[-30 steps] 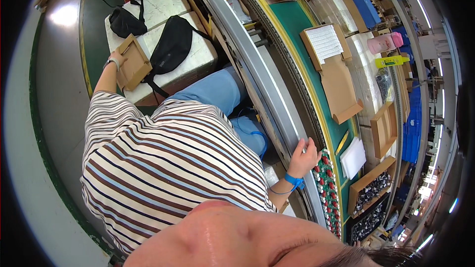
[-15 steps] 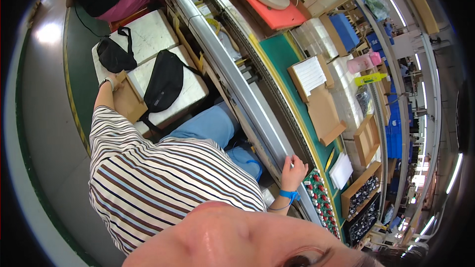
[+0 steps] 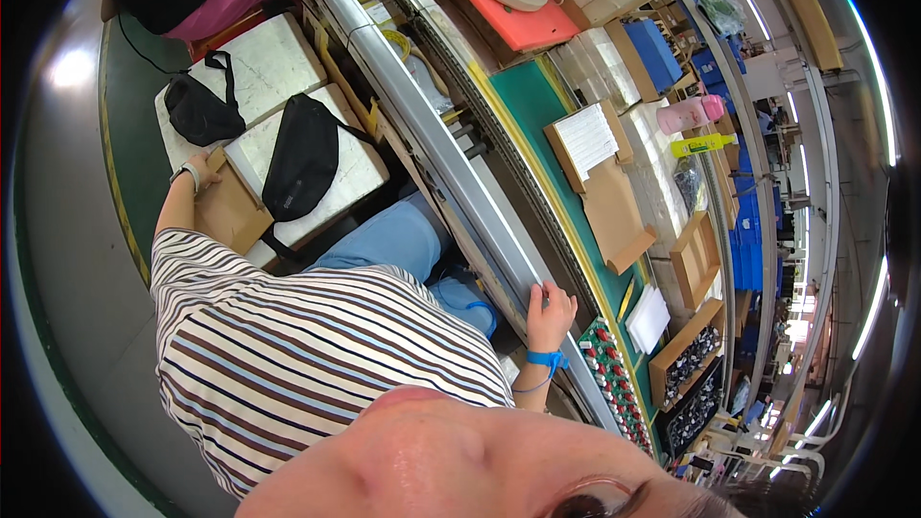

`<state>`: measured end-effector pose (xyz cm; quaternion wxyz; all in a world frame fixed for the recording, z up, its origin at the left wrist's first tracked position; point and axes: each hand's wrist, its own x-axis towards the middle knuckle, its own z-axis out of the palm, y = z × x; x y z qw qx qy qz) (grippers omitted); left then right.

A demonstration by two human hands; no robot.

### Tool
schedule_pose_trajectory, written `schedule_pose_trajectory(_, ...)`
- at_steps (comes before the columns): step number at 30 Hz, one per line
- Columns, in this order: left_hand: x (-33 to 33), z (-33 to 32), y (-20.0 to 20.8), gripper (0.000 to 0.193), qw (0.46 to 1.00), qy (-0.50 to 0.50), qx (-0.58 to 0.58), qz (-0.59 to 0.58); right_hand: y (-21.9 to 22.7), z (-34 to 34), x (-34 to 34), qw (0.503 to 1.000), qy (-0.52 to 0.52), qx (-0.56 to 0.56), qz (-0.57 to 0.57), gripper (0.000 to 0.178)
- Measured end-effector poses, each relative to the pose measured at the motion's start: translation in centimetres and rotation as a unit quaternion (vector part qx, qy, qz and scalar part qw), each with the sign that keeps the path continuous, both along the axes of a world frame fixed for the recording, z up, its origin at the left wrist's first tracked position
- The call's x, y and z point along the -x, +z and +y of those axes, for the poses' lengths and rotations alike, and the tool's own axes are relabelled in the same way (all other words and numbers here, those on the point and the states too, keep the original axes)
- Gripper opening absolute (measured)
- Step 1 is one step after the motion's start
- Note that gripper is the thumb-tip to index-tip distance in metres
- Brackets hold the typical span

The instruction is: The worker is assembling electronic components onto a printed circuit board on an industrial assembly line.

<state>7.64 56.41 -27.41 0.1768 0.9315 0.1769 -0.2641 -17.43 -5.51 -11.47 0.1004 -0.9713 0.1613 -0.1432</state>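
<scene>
Left fingers clamped on cardboard box; right fingers apart near metal rail; larger black bag bears small pale print.

The scene is bright overall, lit from overhead by white tubes that burn out along the right side. One hard patch of glare sits on the floor at upper left, and the rail carries a softer sheen. Shadow gathers in the gap beneath it, and the black bag loses most surface detail. The left hand and right hand are evenly lit and fairly clear. Straight edges bow toward the rim, black fills the corners, bluish fringing tints the border, and the far background at right is soft.
</scene>
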Motion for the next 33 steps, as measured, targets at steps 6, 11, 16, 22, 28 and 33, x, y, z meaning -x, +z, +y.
schedule_pose_trajectory(6, -0.9, 0.7, -2.0, 0.067, 0.999, -0.002, -0.017, 0.027, 0.0, -0.1, 0.0, 1.0, 0.006, 0.005, 0.001, 0.021)
schedule_pose_trajectory(11, 0.0, 4.3, -1.2, 0.065, 0.995, -0.044, -0.009, 0.087, -0.1, -0.9, 0.3, 1.0, 0.016, -0.001, -0.003, 0.022)
schedule_pose_trajectory(16, -1.3, 5.5, 8.4, 0.043, 0.985, -0.053, 0.159, -0.036, -0.2, -0.8, 0.5, 0.999, 0.03, -0.03, -0.026, 0.022)
schedule_pose_trajectory(22, -1.6, -3.1, 22.8, 0.047, 0.918, -0.147, 0.32, -0.184, 1.6, 0.1, -2.2, 0.978, 0.16, -0.115, -0.064, 0.019)
schedule_pose_trajectory(28, -3.5, -20.0, 30.3, 0.048, 0.843, -0.397, 0.283, -0.225, 4.6, 4.4, -5.9, 0.918, 0.24, -0.308, -0.067, 0.03)
schedule_pose_trajectory(33, -2.2, -31.6, 33.9, 0.051, 0.766, -0.494, 0.344, -0.225, 3.7, 5.4, -7.1, 0.765, 0.241, -0.587, -0.106, 0.075)
